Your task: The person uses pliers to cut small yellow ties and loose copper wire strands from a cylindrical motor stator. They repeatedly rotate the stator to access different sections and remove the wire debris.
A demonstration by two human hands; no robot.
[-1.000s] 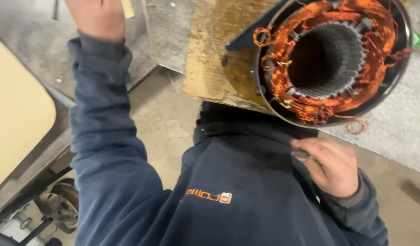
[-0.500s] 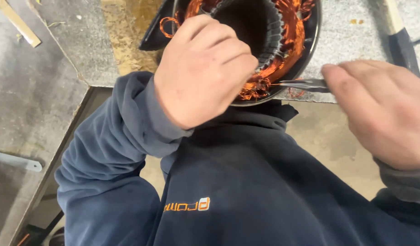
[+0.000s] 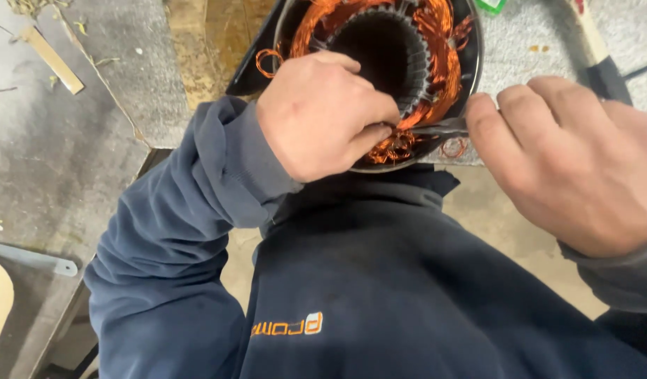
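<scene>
Grey workbench (image 3: 113,84) under motor stator (image 3: 400,63). I see left hand (image 3: 323,116) pinching copper windings (image 3: 442,63); right hand (image 3: 576,161) gripping pliers (image 3: 442,128). Most winding still seated.

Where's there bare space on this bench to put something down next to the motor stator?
Bare grey bench top lies left of the wooden board, bordered by a wood strip farther left. It is crowded at the stator, where the left hand and right hand, holding a metal tool, meet.

The stator (image 3: 393,63) runs off the top edge — the left hand (image 3: 320,116) hides its near rim.
</scene>
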